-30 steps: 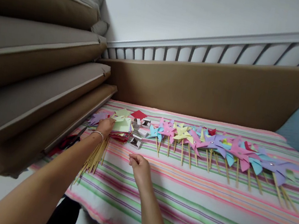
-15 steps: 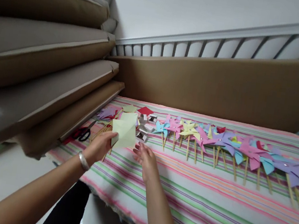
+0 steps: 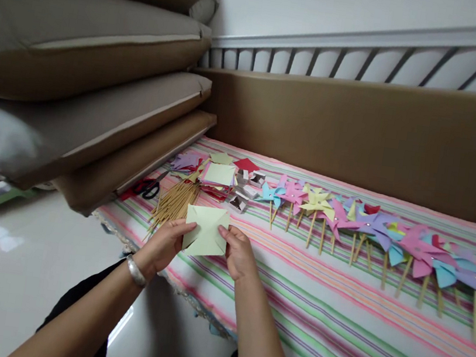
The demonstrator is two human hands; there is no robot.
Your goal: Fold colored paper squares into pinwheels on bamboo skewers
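Holding a pale green paper square (image 3: pixel 205 238) with both hands, just above the near part of the striped bedsheet (image 3: pixel 332 328). Left hand (image 3: pixel 165 245) pinches the left edge, thumb on top; right hand (image 3: pixel 238 253) pinches the right edge the same way. Sheet is flat, faces the camera, diagonal creases or cuts visible from the corners. Silver bangle (image 3: pixel 136 271) on the left wrist.

Just beyond the sheet: bundle of bamboo sticks (image 3: pixel 173 203) fanned on the bedsheet, red-handled scissors (image 3: pixel 146 187) to their left. Behind the sticks, stack of coloured paper squares (image 3: pixel 217 175), green one on top, with loose purple and red pieces beside it. Small white boxes (image 3: pixel 245 191) right of the stack, contents too small to tell.

Row of finished paper pinwheels (image 3: pixel 372 233) on sticks runs along the sheet to the right edge of view: blue, pink, yellow, purple. Brown cushions (image 3: pixel 99 94) piled at left, brown backboard (image 3: pixel 359 136) behind.
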